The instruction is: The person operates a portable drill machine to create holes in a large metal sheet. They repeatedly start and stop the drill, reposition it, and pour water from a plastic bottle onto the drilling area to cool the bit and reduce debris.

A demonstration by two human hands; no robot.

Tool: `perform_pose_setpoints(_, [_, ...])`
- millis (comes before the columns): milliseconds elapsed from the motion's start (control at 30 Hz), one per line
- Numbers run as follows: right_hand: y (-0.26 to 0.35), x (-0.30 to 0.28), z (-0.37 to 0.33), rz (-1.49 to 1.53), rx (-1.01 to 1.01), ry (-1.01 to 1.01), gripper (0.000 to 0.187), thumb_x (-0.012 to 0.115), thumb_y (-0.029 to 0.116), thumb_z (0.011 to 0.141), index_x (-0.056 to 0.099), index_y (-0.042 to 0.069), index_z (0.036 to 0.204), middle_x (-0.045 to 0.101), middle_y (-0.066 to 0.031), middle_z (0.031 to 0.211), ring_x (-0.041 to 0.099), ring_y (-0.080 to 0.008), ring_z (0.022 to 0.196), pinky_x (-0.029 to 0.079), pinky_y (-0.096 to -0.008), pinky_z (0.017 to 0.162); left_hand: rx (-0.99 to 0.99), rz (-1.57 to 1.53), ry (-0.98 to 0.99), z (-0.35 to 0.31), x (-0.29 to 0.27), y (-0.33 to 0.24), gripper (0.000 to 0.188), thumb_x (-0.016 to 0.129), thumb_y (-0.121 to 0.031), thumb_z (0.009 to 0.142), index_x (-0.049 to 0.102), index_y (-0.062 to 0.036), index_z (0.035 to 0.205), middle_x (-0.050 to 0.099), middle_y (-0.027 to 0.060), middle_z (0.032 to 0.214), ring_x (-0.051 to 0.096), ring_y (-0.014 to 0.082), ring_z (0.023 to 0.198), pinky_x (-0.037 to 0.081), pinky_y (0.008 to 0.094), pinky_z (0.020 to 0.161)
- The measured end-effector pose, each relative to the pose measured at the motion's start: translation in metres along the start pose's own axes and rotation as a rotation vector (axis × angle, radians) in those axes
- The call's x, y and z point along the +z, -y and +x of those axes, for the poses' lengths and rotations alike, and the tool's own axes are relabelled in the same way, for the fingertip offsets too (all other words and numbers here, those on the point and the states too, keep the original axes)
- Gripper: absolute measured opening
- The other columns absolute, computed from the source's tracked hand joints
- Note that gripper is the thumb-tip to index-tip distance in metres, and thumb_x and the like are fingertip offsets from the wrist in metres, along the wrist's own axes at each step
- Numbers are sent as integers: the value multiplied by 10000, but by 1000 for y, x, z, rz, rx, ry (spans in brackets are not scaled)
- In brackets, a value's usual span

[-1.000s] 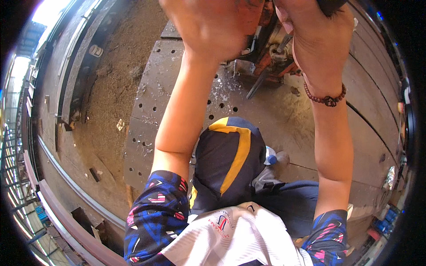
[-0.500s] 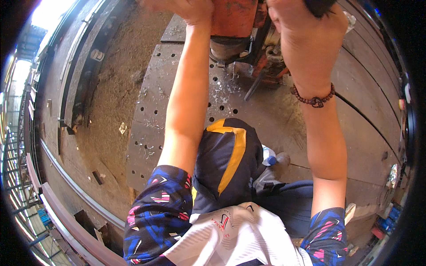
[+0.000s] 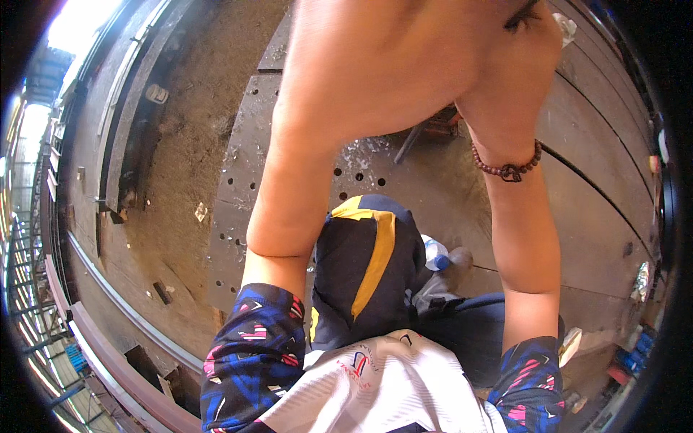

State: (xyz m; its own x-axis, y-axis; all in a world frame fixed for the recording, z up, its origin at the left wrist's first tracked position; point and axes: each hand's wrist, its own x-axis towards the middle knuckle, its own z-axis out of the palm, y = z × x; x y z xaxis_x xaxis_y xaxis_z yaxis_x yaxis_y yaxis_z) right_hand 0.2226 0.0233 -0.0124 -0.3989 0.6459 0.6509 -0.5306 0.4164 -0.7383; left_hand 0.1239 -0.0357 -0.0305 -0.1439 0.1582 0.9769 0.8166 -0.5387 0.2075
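My left hand [image 3: 390, 68] is raised very close and spreads large and blurred across the top middle, reaching toward the right. Its fingers run out of the picture or are lost against my other hand. My right hand [image 3: 514, 94] is lifted at the top right, with a dark beaded bracelet [image 3: 511, 172] around its wrist. The fingers of that hand cannot be seen. A small dark shape [image 3: 524, 16] lies against it at the upper edge; I cannot make out what it is. Behind my hands, only a reddish machine part [image 3: 442, 121] and a thin metal rod [image 3: 410, 144] show.
A steel plate with round holes [image 3: 234, 159] lies below, strewn with metal chips. A blue-capped bottle [image 3: 436, 255] lies beside my knee [image 3: 368, 252]. A white cup [image 3: 157, 94] sits at the upper left, and a crumpled foil wrapper [image 3: 640, 281] at the right.
My left hand has come up close from beside the orange machine and swung right, now covering most of that machine. My right hand stays raised, almost where it was.
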Motion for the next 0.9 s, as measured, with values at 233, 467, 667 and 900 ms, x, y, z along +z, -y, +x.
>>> perform_pose_setpoints(233, [5,-8,0,249,95,99,665,852,115,765,507,-15,1318,684,-69,1085,639,-135,997,518,-298,868,-4,-139,247,51,7,-33,441,348,-259,1066,624,59,936,643,144,891,627,221,820,505,345,800])
perform_pose_setpoints(467, [-118,-212,52,-245,-59,-175,541,383,466,1043,554,22,1301,624,-108,1287,581,-195,1177,421,-380,977,-217,-418,465,74,-14,-29,440,346,-242,1052,614,37,845,634,112,792,577,143,663,454,273,625])
perform_pose_setpoints(667, [-271,-235,9,64,960,-111,754,421,732,943,596,60,1236,670,-114,1120,607,-242,1018,485,-419,821,-343,-408,298,60,1,-33,445,346,-294,1016,615,11,836,633,69,734,561,119,642,426,255,600])
perform_pose_setpoints(900, [-404,-366,23,-362,1065,746,505,463,491,1020,562,125,1355,503,-112,1477,451,-257,1339,358,-423,1127,-396,-519,242,56,5,-28,441,338,-316,1002,597,21,886,645,87,742,568,124,649,434,256,613])
